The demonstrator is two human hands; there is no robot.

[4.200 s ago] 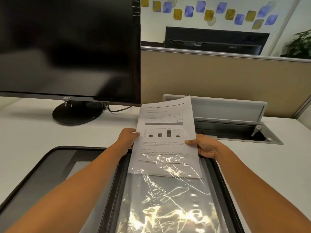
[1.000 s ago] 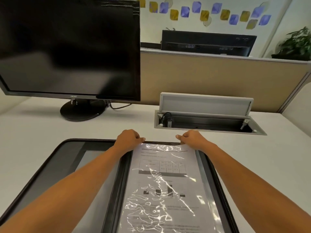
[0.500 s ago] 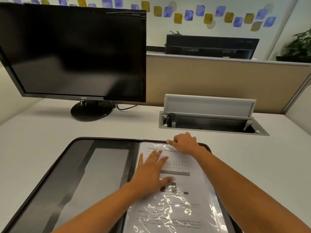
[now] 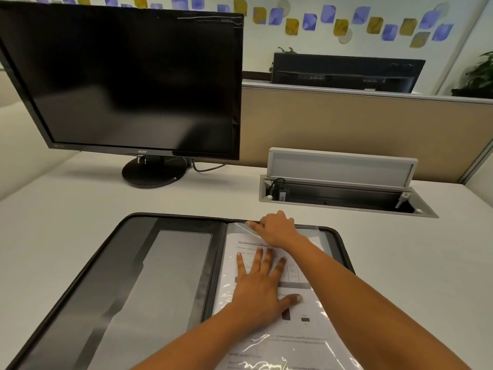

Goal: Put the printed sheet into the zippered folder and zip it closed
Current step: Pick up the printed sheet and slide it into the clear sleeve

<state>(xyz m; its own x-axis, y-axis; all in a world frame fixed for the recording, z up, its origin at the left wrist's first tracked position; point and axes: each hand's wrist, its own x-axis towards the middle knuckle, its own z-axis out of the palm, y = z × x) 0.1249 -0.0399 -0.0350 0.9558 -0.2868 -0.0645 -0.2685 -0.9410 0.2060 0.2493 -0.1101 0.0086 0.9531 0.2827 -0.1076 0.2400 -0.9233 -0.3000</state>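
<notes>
Zippered folder [image 4: 128, 276] lies open, its empty cover left of both hands. Left hand [image 4: 260, 287] flat, fingers spread, pins the printed sheet [image 4: 301, 340] inside the clear sleeve [image 4: 324, 240] (likely smoothing). Right hand [image 4: 277, 228] beyond it pinches the sleeve's top edge. Zip undone.

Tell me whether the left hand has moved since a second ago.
Yes. The left hand has left the folder's far edge, come toward the person and now lies flat on the printed sheet.
</notes>
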